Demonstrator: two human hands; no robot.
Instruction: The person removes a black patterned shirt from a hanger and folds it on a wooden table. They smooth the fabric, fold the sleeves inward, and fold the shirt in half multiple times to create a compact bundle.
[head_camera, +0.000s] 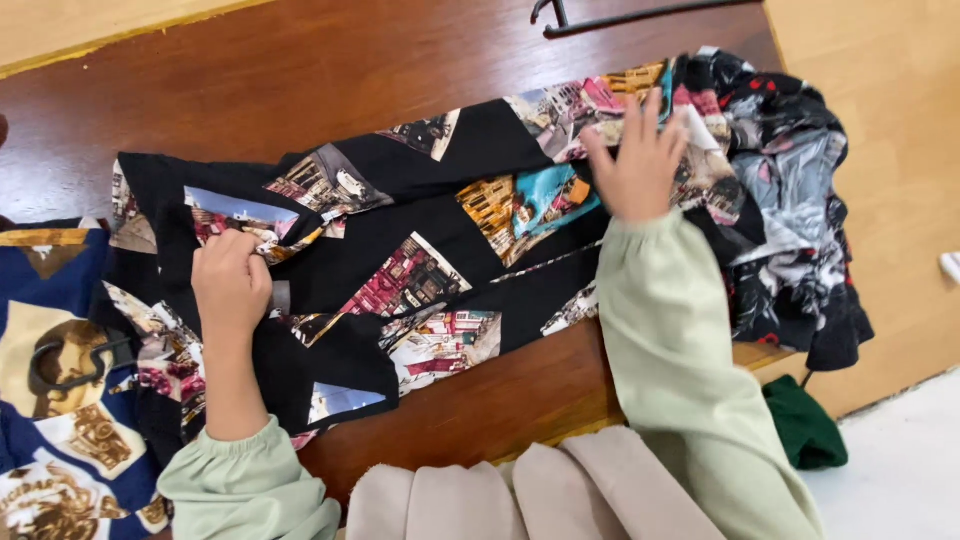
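A black garment (400, 220) printed with colourful building pictures lies spread across a dark brown table (300, 70). My left hand (230, 283) rests on its left part with fingers curled, pinching a fold of the fabric. My right hand (637, 160) lies flat with fingers spread on the garment's right end. Both arms wear pale green sleeves.
A crumpled dark patterned garment (795, 210) lies at the right end. A navy and gold printed garment on a black hanger (55, 370) sits at the left. A black hanger (600, 15) lies at the table's far edge. A green cloth (805, 425) hangs below the table's right corner.
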